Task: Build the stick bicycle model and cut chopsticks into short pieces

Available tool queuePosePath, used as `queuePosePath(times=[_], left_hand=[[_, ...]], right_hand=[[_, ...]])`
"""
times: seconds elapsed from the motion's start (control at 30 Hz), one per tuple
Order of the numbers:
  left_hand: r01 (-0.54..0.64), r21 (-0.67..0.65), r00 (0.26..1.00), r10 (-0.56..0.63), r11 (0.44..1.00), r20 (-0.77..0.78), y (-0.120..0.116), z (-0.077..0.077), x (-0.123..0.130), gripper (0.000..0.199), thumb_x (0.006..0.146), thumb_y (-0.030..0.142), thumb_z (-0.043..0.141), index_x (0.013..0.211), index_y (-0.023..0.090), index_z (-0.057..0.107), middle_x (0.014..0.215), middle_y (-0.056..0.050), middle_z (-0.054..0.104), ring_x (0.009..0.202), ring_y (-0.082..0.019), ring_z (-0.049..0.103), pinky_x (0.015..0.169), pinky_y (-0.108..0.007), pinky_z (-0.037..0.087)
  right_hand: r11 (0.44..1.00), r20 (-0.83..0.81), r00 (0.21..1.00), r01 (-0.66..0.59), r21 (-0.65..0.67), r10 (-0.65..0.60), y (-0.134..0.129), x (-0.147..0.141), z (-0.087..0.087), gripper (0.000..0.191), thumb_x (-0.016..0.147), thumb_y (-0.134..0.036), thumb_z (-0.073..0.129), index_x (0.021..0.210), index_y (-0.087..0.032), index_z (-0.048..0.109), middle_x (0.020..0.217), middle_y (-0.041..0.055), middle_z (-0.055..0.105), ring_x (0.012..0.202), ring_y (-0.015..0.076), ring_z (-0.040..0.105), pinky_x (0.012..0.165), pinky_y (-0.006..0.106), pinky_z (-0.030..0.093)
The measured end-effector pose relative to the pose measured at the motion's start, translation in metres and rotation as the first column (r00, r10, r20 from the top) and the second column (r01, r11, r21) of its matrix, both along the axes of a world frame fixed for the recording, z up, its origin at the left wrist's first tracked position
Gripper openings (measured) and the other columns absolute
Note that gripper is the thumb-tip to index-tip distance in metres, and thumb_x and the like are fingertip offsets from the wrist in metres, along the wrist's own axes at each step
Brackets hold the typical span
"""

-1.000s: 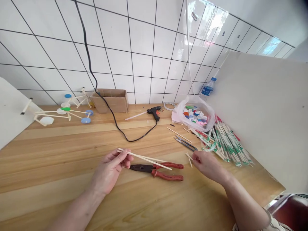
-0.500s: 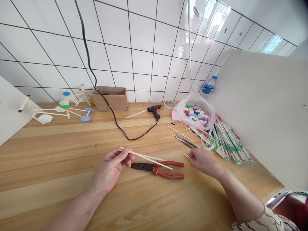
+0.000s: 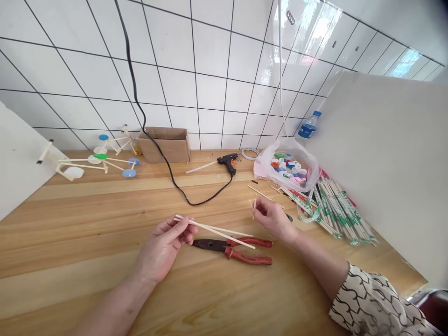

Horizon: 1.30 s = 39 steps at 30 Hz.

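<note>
My left hand pinches a pair of thin wooden chopsticks near one end; their other ends point right. Beneath them on the table lie long-nose pliers with red handles, spread apart. Between the fingertips of my right hand are short wooden stick pieces, held roughly upright above the table. Behind that hand only the dark handle end of the thread snips shows.
A black glue gun with its cord, a cardboard box and stick-and-cap models stand toward the wall. At right are a bag of bottle caps, wrapped chopsticks, a tape roll and a water bottle.
My right hand has lifted and moved left and away from me with the short stick pieces, now covering most of the snips. My left hand stays nearly still with the chopsticks.
</note>
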<state>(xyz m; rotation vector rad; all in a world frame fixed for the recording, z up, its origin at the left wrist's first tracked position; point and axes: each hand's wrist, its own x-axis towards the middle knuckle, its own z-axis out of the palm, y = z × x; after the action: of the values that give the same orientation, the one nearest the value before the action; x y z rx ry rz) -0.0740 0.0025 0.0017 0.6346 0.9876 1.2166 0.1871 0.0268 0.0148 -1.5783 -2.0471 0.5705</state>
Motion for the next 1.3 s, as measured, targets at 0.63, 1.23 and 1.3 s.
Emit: queuePosePath(times=[0.63,1.23,1.3], left_hand=[[-0.048,-0.019,0.999,0.048,0.999,0.017,0.004,-0.001,0.002,0.019,0.054,0.026,0.079,0.065,0.013,0.069,0.057,-0.003,0.065,0.052,-0.011,0.053,0.047,-0.022,0.041],[0.033,0.174,0.865,0.059,0.984,-0.497,0.019,-0.012,-0.023,0.015,0.061,0.030,0.072,0.068,0.018,0.067,0.056,-0.001,0.064,0.052,-0.012,0.052,0.055,-0.022,0.040],[0.082,0.203,0.789,0.060,0.976,-0.611,0.018,-0.007,-0.025,0.013,0.058,0.028,0.073,0.067,0.020,0.068,0.057,0.000,0.063,0.052,-0.013,0.052,0.052,-0.021,0.038]], right_hand=[[0.997,-0.131,0.989,-0.075,-0.002,0.074,-0.006,-0.002,-0.015,0.008,0.074,-0.012,0.046,0.072,-0.019,0.045,0.062,-0.0037,0.046,0.055,0.0097,0.041,0.052,0.020,0.036],[0.993,-0.119,0.986,-0.119,-0.006,0.118,-0.006,0.001,-0.014,0.009,0.074,-0.010,0.048,0.073,-0.017,0.052,0.063,-0.0023,0.051,0.056,0.0101,0.045,0.053,0.021,0.037],[0.991,-0.104,0.986,-0.131,-0.007,0.129,-0.006,0.001,-0.012,0.009,0.075,-0.009,0.048,0.072,-0.017,0.052,0.064,-0.0022,0.052,0.057,0.0103,0.046,0.054,0.021,0.037]])
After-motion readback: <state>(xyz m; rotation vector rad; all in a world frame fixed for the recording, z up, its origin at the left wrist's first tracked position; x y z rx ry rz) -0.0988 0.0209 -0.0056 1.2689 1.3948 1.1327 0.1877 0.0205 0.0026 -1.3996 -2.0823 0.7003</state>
